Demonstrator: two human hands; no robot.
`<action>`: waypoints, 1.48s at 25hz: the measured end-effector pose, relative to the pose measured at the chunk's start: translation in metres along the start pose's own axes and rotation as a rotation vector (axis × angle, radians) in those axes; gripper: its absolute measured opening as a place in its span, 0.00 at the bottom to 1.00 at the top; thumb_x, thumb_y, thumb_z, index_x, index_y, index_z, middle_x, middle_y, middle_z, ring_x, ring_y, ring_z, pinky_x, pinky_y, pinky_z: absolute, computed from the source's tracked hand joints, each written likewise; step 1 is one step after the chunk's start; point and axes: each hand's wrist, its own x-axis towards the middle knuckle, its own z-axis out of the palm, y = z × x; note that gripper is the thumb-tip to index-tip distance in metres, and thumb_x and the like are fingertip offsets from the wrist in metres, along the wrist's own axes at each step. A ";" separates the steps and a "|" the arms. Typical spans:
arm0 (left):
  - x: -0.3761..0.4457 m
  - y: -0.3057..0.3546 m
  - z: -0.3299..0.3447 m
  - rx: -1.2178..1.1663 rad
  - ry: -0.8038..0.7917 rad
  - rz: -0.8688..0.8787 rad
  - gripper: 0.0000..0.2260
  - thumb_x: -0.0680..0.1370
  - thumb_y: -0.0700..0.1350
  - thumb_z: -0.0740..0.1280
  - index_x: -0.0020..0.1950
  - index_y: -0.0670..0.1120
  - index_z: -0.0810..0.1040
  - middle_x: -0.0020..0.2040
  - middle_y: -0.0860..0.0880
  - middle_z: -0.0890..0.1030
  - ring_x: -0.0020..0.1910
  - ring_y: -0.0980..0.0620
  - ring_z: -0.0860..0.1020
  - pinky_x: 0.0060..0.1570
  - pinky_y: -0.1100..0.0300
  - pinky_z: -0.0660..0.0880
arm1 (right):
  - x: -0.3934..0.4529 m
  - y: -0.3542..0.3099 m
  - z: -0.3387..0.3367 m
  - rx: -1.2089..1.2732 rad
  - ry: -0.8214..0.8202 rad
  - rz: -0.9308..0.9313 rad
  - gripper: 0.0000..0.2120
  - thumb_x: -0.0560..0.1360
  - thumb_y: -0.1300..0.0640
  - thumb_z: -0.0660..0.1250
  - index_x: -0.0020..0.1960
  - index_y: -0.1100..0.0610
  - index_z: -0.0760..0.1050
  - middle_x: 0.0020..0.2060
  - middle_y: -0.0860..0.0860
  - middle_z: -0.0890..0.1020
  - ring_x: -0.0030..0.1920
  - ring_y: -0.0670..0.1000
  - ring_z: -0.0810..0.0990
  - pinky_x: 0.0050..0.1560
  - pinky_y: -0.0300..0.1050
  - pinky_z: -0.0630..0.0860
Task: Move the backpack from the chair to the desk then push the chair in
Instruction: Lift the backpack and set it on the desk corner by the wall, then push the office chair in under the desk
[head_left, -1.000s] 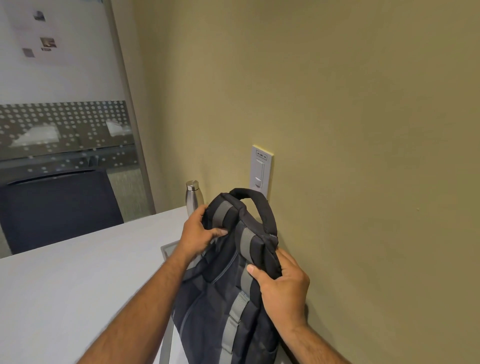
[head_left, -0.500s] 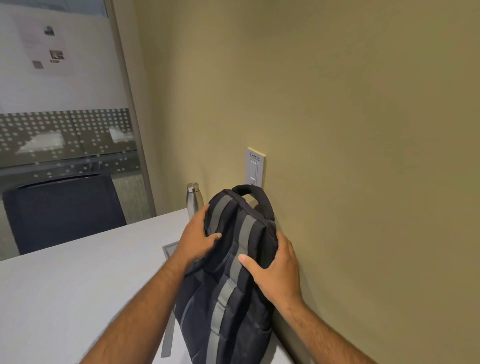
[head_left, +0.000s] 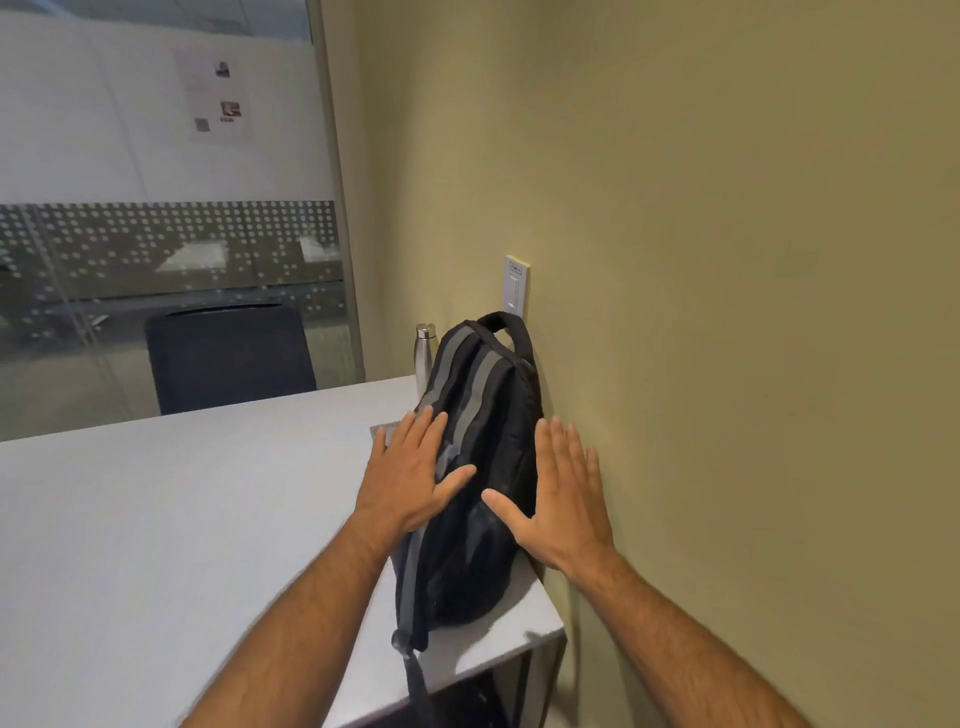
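A black backpack with grey stripes stands on the white desk, leaning against the olive wall at the desk's right end. Its carry handle points up and one strap hangs over the desk's near edge. My left hand is flat with fingers spread over the backpack's left side. My right hand is flat with fingers spread over its right side, next to the wall. Neither hand grips anything. The chair that the backpack came from is out of view.
A steel water bottle stands behind the backpack near the wall. A wall switch plate sits above the bag. A dark chair stands at the desk's far side before a glass partition. A grey inset panel lies in the desk.
Both hands have let go of the backpack's top and drawn back with fingers spread. The backpack now stands by itself against the wall. The view has pulled back.
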 end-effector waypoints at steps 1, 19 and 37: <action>-0.019 0.006 0.001 0.010 -0.002 -0.010 0.40 0.77 0.74 0.49 0.82 0.53 0.51 0.84 0.49 0.51 0.82 0.46 0.49 0.79 0.39 0.44 | -0.015 0.000 -0.004 -0.011 -0.007 -0.026 0.56 0.69 0.17 0.38 0.83 0.53 0.34 0.83 0.54 0.37 0.81 0.53 0.32 0.82 0.61 0.37; -0.310 0.023 -0.050 0.185 -0.131 -0.037 0.45 0.73 0.78 0.45 0.82 0.54 0.42 0.83 0.49 0.40 0.82 0.46 0.39 0.79 0.37 0.39 | -0.260 -0.047 -0.039 -0.130 -0.046 -0.028 0.57 0.69 0.16 0.36 0.85 0.54 0.43 0.84 0.57 0.46 0.81 0.56 0.37 0.79 0.69 0.40; -0.566 -0.004 -0.109 0.213 -0.143 -0.053 0.46 0.73 0.78 0.42 0.83 0.51 0.48 0.84 0.49 0.51 0.82 0.47 0.49 0.80 0.40 0.48 | -0.478 -0.156 -0.083 -0.022 -0.135 -0.076 0.58 0.66 0.16 0.33 0.84 0.54 0.41 0.85 0.54 0.46 0.82 0.53 0.38 0.77 0.63 0.34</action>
